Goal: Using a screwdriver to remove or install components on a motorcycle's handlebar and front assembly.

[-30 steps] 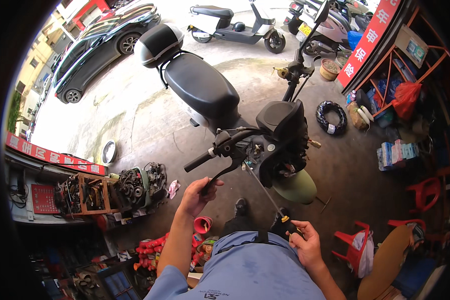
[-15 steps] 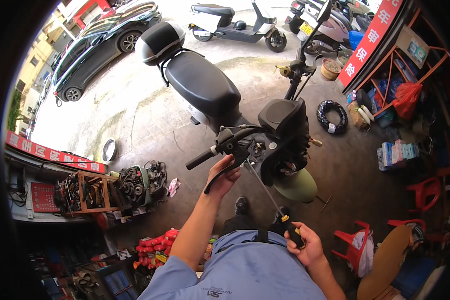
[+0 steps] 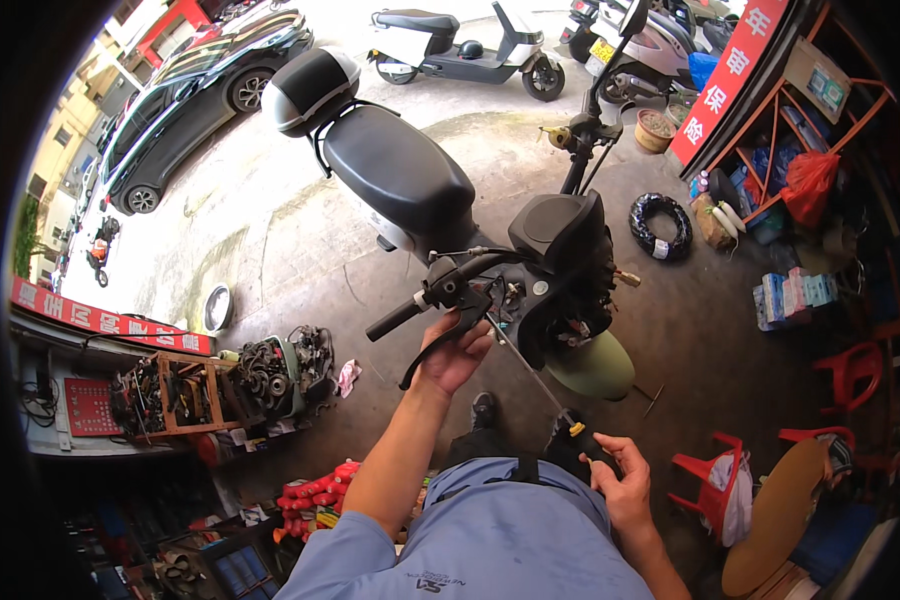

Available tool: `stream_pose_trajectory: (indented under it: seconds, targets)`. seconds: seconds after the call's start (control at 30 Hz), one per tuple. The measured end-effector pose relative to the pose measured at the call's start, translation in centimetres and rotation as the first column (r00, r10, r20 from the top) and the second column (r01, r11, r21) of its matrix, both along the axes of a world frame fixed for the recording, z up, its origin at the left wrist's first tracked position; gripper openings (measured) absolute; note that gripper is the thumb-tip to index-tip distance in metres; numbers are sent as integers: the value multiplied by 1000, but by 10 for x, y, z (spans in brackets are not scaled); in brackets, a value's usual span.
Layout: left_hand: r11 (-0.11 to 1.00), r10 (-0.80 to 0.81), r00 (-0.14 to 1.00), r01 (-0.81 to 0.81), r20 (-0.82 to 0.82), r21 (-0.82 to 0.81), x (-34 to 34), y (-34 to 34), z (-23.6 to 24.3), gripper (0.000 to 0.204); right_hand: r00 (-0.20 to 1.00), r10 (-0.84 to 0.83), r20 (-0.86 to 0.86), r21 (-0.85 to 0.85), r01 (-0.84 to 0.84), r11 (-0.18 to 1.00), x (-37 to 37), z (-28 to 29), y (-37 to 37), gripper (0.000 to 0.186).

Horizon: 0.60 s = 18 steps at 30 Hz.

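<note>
A scooter stands in front of me, with a black seat (image 3: 398, 172) and its handlebar partly stripped. My left hand (image 3: 455, 358) is closed around the brake lever (image 3: 428, 362) just below the black handlebar grip (image 3: 394, 320). In my right hand (image 3: 622, 483), thumb and fingers pinch the black-and-yellow handle of a long screwdriver (image 3: 532, 373). Its shaft slants up and left to the lever mount beside my left fingers. Whether the tip sits in a screw is too small to tell. Dark trousers behind the handle blur its outline.
Below the handlebar is the scooter's pale green front fender (image 3: 592, 370). A tyre (image 3: 660, 227) lies on the floor at right, near an orange-framed shelf (image 3: 765, 165). Red stools (image 3: 708, 480) stand lower right, beside a round wooden board (image 3: 775, 520). Engine parts (image 3: 270, 375) crowd the left.
My right fingers have shifted from wrapping the screwdriver's handle to pinching it, and the handle sits slightly higher. My left hand keeps its hold on the lever. The whole view has shifted slightly.
</note>
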<state>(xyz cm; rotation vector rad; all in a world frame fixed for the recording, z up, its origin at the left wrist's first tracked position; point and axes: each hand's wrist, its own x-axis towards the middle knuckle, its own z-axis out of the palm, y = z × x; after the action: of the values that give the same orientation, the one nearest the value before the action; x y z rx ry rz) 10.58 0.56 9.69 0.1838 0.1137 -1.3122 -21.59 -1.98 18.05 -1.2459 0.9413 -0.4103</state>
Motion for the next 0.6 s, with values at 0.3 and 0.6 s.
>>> stream_pose_trajectory:
  seconds: [0.3,0.6]
  targets:
    - [999,13,998,-16,-67,-44,-3,-1,-2,47,994,-65,88,253,41,966,-4,-2,-7,30]
    - [994,39,993,-50,-113,-95,-6,-4,-5,42,999,2,43,167,-10,986,-6,-5,-7,30]
